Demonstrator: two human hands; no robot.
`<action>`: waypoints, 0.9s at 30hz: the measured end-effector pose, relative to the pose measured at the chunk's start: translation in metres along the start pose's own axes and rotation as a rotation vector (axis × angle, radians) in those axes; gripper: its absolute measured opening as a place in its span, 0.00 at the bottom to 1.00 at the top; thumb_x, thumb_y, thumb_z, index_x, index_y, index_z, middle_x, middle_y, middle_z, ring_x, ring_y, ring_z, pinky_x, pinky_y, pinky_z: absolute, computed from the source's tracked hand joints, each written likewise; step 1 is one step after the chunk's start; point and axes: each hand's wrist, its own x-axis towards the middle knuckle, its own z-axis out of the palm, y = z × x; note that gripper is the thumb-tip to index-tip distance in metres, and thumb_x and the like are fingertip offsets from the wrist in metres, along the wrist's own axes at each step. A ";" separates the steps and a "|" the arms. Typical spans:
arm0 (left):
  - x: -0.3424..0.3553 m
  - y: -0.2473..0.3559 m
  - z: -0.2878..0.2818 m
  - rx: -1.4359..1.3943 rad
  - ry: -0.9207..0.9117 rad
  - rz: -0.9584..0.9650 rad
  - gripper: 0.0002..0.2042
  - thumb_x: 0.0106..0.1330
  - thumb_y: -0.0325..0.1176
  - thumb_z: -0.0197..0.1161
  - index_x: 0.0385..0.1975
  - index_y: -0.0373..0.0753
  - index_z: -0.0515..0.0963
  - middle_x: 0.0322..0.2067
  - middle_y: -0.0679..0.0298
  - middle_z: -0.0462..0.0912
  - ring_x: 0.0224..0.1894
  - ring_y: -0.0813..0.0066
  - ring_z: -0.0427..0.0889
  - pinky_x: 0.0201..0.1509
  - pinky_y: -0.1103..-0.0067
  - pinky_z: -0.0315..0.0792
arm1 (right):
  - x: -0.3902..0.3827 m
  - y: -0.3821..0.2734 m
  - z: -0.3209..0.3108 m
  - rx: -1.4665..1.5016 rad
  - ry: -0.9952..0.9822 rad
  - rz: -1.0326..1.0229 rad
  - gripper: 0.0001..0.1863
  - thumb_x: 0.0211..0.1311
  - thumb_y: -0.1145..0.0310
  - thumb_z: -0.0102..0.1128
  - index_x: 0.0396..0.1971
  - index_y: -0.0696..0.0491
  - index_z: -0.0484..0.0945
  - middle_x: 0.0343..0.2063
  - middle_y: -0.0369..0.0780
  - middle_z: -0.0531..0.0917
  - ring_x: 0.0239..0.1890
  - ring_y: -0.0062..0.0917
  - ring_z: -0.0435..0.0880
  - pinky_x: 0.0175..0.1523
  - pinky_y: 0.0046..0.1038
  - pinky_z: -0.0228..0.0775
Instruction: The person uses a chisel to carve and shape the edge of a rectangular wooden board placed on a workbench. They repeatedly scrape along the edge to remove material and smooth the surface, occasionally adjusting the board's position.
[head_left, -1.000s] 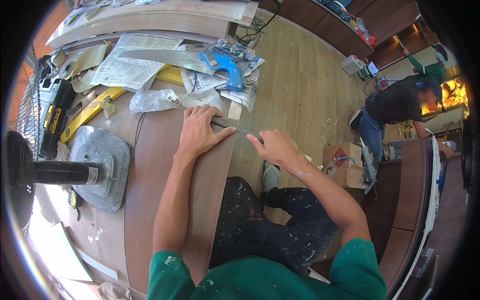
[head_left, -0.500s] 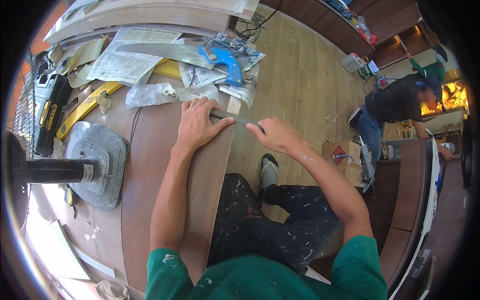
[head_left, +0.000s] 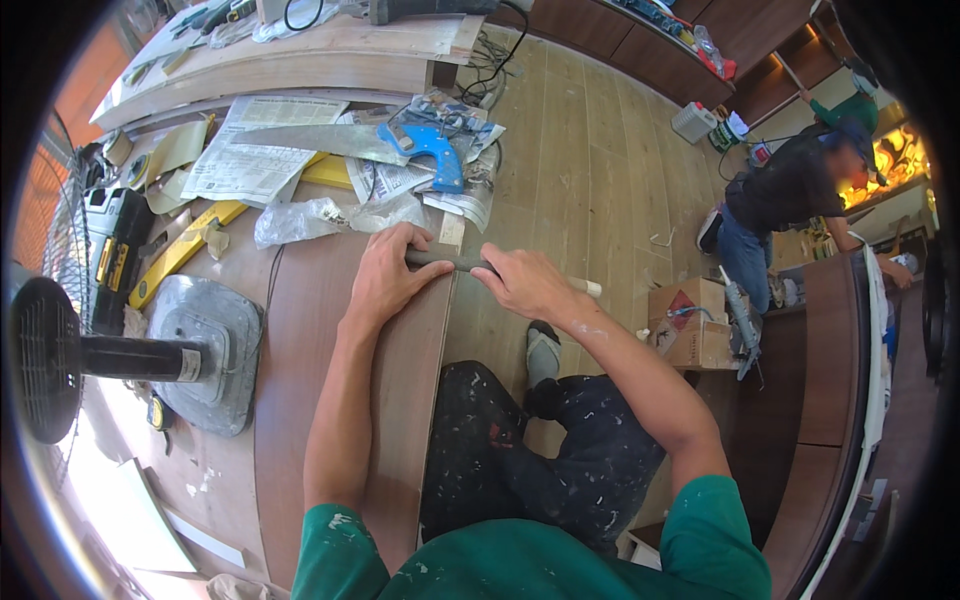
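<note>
My left hand [head_left: 388, 272] grips the far part of a dark grey, flat file-like tool [head_left: 463, 265] that lies across the edge of a brown wood board [head_left: 400, 420]. My right hand [head_left: 525, 282] closes round the tool's other end, with a pale handle [head_left: 590, 287] showing past it. Beyond my hands are crumpled clear plastic [head_left: 295, 222], a blue-handled saw [head_left: 440, 160] on newspapers [head_left: 240, 170] and a yellow level [head_left: 185, 245]. My paint-flecked legs are below the board's right edge.
A fan base [head_left: 205, 360], tool case [head_left: 110, 255] and tape measure [head_left: 160, 410] are at left. A stacked timber bench [head_left: 250, 70] is behind. At right are cardboard boxes [head_left: 690, 340], a caulking gun [head_left: 740, 320], containers [head_left: 693, 122], brown cabinetry [head_left: 830, 370] and two co-workers [head_left: 785, 195] [head_left: 840, 115].
My right hand has moved left along the board's edge with the tool, and more of the pale handle shows. My left hand is slightly lower in the picture, as is the bench.
</note>
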 end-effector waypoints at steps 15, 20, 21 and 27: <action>0.002 0.004 -0.002 0.067 -0.026 0.050 0.20 0.60 0.45 0.81 0.38 0.37 0.80 0.44 0.61 0.91 0.47 0.58 0.86 0.67 0.63 0.71 | 0.023 0.001 -0.004 -0.119 -0.036 0.036 0.41 0.73 0.32 0.54 0.21 0.59 0.85 0.19 0.56 0.82 0.26 0.57 0.82 0.36 0.52 0.76; 0.003 0.000 0.002 0.000 -0.063 0.025 0.20 0.60 0.41 0.81 0.32 0.37 0.75 0.51 0.58 0.91 0.54 0.56 0.83 0.69 0.63 0.67 | 0.028 0.008 -0.010 -0.175 -0.054 -0.039 0.41 0.73 0.31 0.55 0.22 0.58 0.86 0.18 0.55 0.82 0.25 0.56 0.82 0.35 0.52 0.76; 0.003 0.000 0.003 -0.011 -0.059 0.020 0.20 0.60 0.41 0.81 0.32 0.37 0.74 0.51 0.58 0.91 0.53 0.56 0.83 0.69 0.63 0.67 | 0.030 0.009 -0.011 -0.187 -0.060 -0.057 0.41 0.72 0.31 0.55 0.22 0.58 0.86 0.18 0.55 0.82 0.25 0.56 0.82 0.34 0.52 0.76; 0.002 0.001 0.005 -0.043 -0.037 0.012 0.20 0.59 0.40 0.82 0.30 0.38 0.73 0.48 0.57 0.91 0.51 0.57 0.83 0.68 0.63 0.67 | 0.033 0.016 -0.008 -0.193 -0.075 -0.090 0.40 0.72 0.31 0.55 0.22 0.58 0.86 0.18 0.55 0.82 0.24 0.54 0.83 0.34 0.51 0.76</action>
